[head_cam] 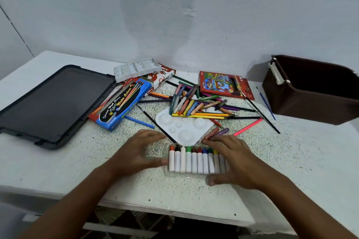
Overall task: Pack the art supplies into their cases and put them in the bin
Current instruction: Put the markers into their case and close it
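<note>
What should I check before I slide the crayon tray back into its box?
1. Tray of crayons full: cannot tell, the right hand covers its right end.
2. Crayons lying flat in a row: ok for those showing.
3. Both hands on the tray: ok, the left hand is at its left edge, the right hand rests over its right end.
4. Oil pastels box free to take: not ok, it lies under the clear plastic tray and the water colour box.
5. Loose crayons gathered: not ok, some lie by the palette.
6. Brown bin open: ok.
</note>
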`<action>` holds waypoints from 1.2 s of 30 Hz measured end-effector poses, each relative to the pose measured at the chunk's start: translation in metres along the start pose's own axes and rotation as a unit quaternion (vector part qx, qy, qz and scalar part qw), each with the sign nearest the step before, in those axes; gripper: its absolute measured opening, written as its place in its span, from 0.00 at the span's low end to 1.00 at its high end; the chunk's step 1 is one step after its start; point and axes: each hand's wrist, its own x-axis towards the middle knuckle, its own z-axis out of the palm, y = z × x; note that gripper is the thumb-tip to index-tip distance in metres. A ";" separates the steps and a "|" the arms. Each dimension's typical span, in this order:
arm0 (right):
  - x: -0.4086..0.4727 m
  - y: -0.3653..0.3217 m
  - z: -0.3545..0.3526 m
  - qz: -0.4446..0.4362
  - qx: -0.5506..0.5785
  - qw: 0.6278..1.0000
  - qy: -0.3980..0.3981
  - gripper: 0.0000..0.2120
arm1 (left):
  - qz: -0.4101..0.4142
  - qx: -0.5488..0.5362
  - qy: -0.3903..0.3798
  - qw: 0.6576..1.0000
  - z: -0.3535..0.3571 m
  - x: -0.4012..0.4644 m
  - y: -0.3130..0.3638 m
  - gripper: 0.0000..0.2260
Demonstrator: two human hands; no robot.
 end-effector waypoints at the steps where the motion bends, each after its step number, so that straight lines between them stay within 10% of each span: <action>1: -0.002 0.003 0.002 0.003 -0.007 1.000 -0.008 0.49 | -0.018 -0.020 0.024 0.999 -0.001 0.001 0.002 0.40; 10: 0.005 0.009 0.003 0.001 0.026 1.000 -0.017 0.49 | -0.087 0.232 0.259 0.934 -0.034 0.030 -0.034 0.25; 21: 0.012 0.017 0.005 -0.019 0.120 0.992 0.016 0.43 | -0.299 0.259 0.162 0.904 -0.056 0.049 -0.058 0.37; 36: 0.028 0.047 -0.089 0.007 0.085 0.976 0.201 0.44 | -0.086 0.124 0.155 0.976 -0.072 0.055 -0.024 0.40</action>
